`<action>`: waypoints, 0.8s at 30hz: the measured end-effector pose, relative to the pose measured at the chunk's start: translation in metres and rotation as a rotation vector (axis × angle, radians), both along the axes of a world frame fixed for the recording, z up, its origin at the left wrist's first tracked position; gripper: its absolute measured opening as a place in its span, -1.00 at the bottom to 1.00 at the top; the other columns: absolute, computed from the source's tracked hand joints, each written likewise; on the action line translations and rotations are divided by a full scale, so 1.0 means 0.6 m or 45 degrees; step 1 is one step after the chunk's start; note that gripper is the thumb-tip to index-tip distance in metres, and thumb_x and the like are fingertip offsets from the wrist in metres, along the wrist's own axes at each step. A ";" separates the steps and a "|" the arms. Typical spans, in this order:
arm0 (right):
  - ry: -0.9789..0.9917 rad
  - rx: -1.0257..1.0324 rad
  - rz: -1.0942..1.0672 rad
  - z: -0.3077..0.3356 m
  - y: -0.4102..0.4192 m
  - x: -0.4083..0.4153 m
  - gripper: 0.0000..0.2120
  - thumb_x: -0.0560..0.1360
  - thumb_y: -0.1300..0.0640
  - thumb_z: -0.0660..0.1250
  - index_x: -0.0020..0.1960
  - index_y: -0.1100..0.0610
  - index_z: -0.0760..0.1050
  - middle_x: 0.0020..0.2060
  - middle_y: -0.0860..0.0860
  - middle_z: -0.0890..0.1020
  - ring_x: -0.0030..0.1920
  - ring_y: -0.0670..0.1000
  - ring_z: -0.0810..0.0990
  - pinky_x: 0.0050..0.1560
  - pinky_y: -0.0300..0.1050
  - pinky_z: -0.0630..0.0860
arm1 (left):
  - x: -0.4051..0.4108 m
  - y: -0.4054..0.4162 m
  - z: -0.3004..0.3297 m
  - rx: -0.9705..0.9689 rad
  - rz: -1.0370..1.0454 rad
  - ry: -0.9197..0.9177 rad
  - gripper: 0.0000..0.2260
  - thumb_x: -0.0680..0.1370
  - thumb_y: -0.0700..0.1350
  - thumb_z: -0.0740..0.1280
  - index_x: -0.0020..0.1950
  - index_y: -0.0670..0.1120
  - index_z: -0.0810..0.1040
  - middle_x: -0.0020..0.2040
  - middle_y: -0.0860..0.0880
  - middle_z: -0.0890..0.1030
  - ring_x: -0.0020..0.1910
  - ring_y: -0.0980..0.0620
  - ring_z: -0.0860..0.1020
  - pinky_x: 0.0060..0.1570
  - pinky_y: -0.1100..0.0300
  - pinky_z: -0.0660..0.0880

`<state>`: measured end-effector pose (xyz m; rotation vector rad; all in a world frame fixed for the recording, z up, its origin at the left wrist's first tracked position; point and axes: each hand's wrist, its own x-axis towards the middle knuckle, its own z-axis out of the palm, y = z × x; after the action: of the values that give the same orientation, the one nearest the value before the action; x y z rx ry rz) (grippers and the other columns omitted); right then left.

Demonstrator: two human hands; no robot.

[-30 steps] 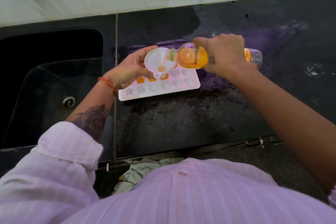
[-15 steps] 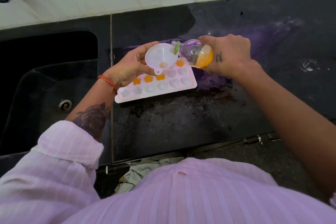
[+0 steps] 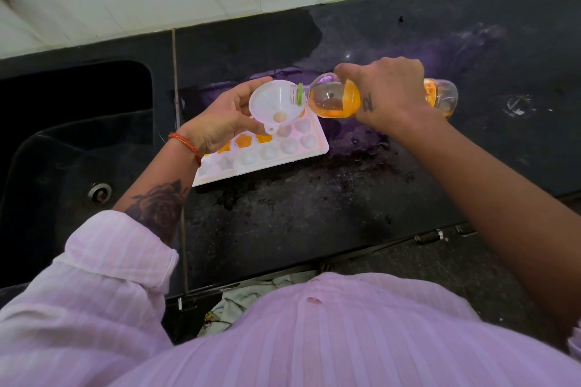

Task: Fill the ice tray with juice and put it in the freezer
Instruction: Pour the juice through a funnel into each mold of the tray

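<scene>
A: What is being seen at the left edge?

B: A dark sink [image 3: 78,141] is being shown, sunk into the black counter [image 3: 314,214]. Just beside it, the left hand [image 3: 220,116] is being kept wrapped around a white funnel [image 3: 276,102], whose spout is being held over the ice tray [image 3: 264,148].

A: And where is the tray being kept?

B: It is lying flat on the counter, near the sink, partly hidden under the left hand and the funnel.

A: What is being done on the right?

B: A clear bottle [image 3: 336,99] of orange juice [image 3: 349,100] is being gripped round its body by the right hand [image 3: 386,94] and tipped almost level, its neck being rested at the funnel's rim.

A: How is the tray being judged for handling?

B: It is being taken for light, slightly flexible plastic; once filled it is likely to be sloshy, so both short ends should probably be held and the tray kept level.

A: What is being counted?

B: One tray, one funnel, one bottle and two hands are being counted. Roughly three or four orange-filled cells are being made out, with about ten pale ones showing; others are being hidden by the hand, so a full count cannot be given.
</scene>
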<state>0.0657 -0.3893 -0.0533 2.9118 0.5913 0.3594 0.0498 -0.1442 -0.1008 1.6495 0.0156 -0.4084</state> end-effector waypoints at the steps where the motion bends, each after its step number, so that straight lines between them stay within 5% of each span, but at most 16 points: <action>1: 0.001 -0.008 -0.006 0.001 0.001 0.000 -0.58 0.43 -0.01 0.42 0.26 -0.08 0.41 -0.30 0.06 0.41 -0.12 0.21 0.57 -0.24 -0.06 0.26 | 0.000 0.000 0.000 0.006 -0.001 -0.001 -0.34 0.36 -0.53 0.33 0.30 0.04 0.41 0.21 0.06 0.50 0.22 0.01 0.46 -0.12 0.25 0.59; 10: -0.029 -0.040 0.002 0.002 0.001 0.004 -0.56 0.42 0.08 0.43 0.26 -0.06 0.42 -0.18 0.13 0.58 -0.13 0.23 0.56 -0.26 -0.05 0.27 | 0.003 -0.001 -0.002 0.014 -0.015 0.000 -0.34 0.36 -0.53 0.34 0.30 0.05 0.41 0.21 0.07 0.50 0.21 0.03 0.47 -0.11 0.24 0.59; 24: -0.047 -0.052 -0.007 0.003 0.001 0.008 -0.62 0.44 0.15 0.40 0.23 -0.04 0.43 -0.19 0.13 0.57 -0.13 0.22 0.55 -0.26 -0.05 0.27 | 0.004 0.001 0.000 0.013 -0.028 -0.004 -0.33 0.35 -0.53 0.34 0.32 0.04 0.40 0.25 0.03 0.50 0.28 -0.01 0.45 0.06 0.19 0.58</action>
<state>0.0703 -0.3888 -0.0518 2.8609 0.5785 0.3945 0.0525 -0.1438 -0.1010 1.6616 -0.0027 -0.4230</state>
